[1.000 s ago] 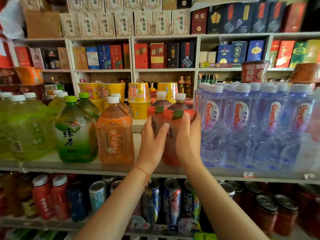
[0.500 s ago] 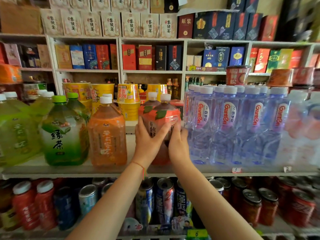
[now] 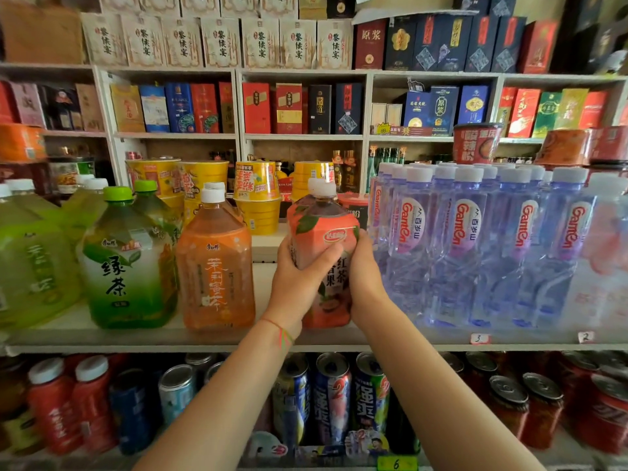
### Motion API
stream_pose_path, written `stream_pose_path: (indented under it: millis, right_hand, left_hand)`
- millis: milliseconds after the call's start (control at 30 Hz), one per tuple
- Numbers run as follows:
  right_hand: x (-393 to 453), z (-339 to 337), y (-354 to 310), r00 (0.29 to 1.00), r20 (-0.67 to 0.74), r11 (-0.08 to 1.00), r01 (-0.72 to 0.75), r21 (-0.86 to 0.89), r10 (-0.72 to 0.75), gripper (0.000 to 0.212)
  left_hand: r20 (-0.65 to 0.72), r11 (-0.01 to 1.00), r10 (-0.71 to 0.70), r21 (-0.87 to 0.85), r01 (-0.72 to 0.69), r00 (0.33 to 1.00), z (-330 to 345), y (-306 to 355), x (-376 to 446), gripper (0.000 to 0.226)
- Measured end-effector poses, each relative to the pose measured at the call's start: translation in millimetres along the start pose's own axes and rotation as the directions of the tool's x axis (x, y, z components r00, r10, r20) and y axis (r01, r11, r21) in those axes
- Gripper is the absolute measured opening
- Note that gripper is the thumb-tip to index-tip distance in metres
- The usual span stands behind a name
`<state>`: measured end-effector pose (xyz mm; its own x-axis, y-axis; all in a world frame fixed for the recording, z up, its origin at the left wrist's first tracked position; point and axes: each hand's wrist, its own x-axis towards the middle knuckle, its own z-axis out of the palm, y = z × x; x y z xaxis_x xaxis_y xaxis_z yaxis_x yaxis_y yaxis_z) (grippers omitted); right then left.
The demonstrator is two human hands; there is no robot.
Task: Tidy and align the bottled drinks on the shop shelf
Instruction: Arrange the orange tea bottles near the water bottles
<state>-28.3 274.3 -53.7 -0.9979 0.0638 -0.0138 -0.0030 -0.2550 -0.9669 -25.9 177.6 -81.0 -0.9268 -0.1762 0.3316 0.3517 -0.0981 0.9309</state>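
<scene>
While both my hands clamp the red-labelled plastic tea bottle, its label reads 红茶. Left grip and right grip wrap its sides; neighbouring clear water bottles read Ganten.

- Clear plastic water bottles with white caps: "Ganten" in red on each label, with 百岁山 beside it.
- Green-capped green tea bottle: 绿茶 in dark brush characters.
- Peach-red labelled tea bottle with white cap: 红茶 and 果 on its side.
- Dark red gift box on the top shelf: 原浆.
- White price tags on the shelf edge: "3" and "2".
- Yellow-green tag on the lower shelf edge: "6".
</scene>
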Motion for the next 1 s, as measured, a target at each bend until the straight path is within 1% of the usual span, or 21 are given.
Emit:
stream_pose_path:
  millis: [133, 200, 267, 333, 400, 533, 700, 800, 900, 967, 1000]
  right_hand:
    - [-7.4, 0.3, 11.6, 0.999, -0.034, 1.000, 0.004, -0.003, -0.004, 0.056]
    - [-12.1, 0.1, 13.5, 0.999, -0.031, 1.000, 0.027, 0.004, -0.027, 0.058]
    - [-9.6, -2.2, 14.5, 0.997, -0.049, 0.998, 0.055, -0.005, -0.055, 0.062]
    - [-10.1, -1.8, 12.8, 0.991, -0.080, 0.994, 0.102, -0.035, -0.104, 0.057]
    - [-11.4, -1.0, 12.5, 0.988, -0.099, 0.992, 0.118, -0.046, -0.122, 0.055]
    - [-18.2, -3.4, 12.0, 0.989, -0.114, 0.994, 0.086, -0.068, -0.093, 0.051]
    - [-26.1, -12.6, 11.8, 0.985, -0.144, 0.993, 0.090, -0.070, -0.100, 0.056]
    - [-28.4, -13.1, 13.0, 0.981, -0.157, 0.991, 0.104, -0.085, -0.116, 0.068]
    - [-33.1, -10.8, 10.9, 0.974, -0.189, 0.990, 0.114, -0.078, -0.127, 0.071]
    - [-38.3, -9.8, 9.4, 0.966, -0.206, 0.986, 0.144, -0.083, -0.159, 0.064]
    - [-42.4, -8.4, 8.9, 0.954, -0.219, 0.977, 0.186, -0.100, -0.204, 0.056]
  left_hand:
    - [0.094, 0.997, -0.052, -0.045, 0.056, 0.994, -8.0, 4.3, 6.0, 0.086]
    - [0.157, 0.997, -0.050, -0.045, 0.057, 0.986, -9.8, 7.6, 5.8, 0.072]
    - [0.193, 0.997, -0.046, -0.059, 0.058, 0.980, -9.5, 10.5, 4.1, 0.066]
    - [0.204, 0.996, -0.038, -0.070, 0.053, 0.978, -7.9, 11.6, 1.5, 0.068]
    - [0.204, 0.994, -0.048, -0.083, 0.066, 0.978, -6.1, 10.7, -0.2, 0.069]
    - [0.189, 0.989, -0.076, -0.109, 0.097, 0.979, -1.2, 8.6, -3.5, 0.082]
    - [0.171, 0.995, -0.030, -0.090, 0.046, 0.985, 6.5, 6.8, -10.6, 0.080]
    - [0.159, 0.997, -0.015, -0.068, 0.026, 0.987, 8.5, 6.6, -12.1, 0.082]
    - [0.141, 1.000, -0.011, -0.025, 0.015, 0.990, 11.3, 10.2, -12.9, 0.084]
    - [0.147, 1.000, 0.011, 0.014, -0.013, 0.989, 10.7, 12.1, -14.0, 0.084]
    - [0.151, 0.999, 0.018, 0.044, -0.025, 0.988, 8.9, 13.6, -16.4, 0.082]
